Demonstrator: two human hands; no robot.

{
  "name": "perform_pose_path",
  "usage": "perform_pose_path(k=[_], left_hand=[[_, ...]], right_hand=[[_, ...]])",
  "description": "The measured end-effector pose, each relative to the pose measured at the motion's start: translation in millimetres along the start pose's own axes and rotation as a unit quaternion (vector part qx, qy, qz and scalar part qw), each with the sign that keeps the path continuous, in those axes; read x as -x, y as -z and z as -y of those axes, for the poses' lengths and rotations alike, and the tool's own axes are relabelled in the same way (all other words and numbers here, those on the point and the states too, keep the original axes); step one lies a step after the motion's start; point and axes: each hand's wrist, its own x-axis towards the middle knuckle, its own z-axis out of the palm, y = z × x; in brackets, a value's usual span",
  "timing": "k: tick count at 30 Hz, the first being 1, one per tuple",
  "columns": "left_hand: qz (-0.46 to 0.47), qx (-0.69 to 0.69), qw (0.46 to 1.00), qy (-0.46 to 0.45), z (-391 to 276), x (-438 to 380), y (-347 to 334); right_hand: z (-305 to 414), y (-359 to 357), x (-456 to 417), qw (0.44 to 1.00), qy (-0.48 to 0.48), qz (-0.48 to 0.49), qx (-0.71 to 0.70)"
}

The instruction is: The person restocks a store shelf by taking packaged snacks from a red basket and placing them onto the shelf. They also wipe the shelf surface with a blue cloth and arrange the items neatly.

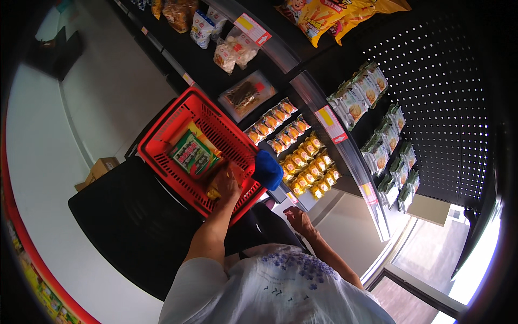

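A red plastic shopping basket (159,162) stands on a black surface in front of me. My left hand (228,183) reaches down inside it, beside a small yellow packet (213,191). Shadow hides the fingertips, so whether they grip anything cannot be made out. Farther up in the basket lies a green and white snack bag (193,154), with a yellow packet (202,137) partly behind it. A blue cloth (268,170) hangs over the basket's right rim. My right hand (300,221) hovers below the shelf end, loosely curled, with nothing visible in it.
Right of the basket, a black shelf holds rows of small wrapped cakes (308,164) and a clear flat pack (247,95). Higher up are silver-green packets (358,95) and large yellow snack bags (323,16). Price-tag rails (332,123) edge the shelves. A cardboard box (99,170) lies at left.
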Motion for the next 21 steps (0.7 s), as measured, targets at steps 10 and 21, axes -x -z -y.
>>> perform_pose_path(k=[10,21], left_hand=[[-0.281,0.166,0.931,0.162,59.6,-27.6,32.4],[-0.108,0.125,0.919,0.358,120.4,-77.9,0.3]], right_hand=[[9.9,3.2,8.0,0.999,-0.027,0.023,-0.008],[8.9,-1.1,-0.4,0.998,-0.029,0.049,-0.011]])
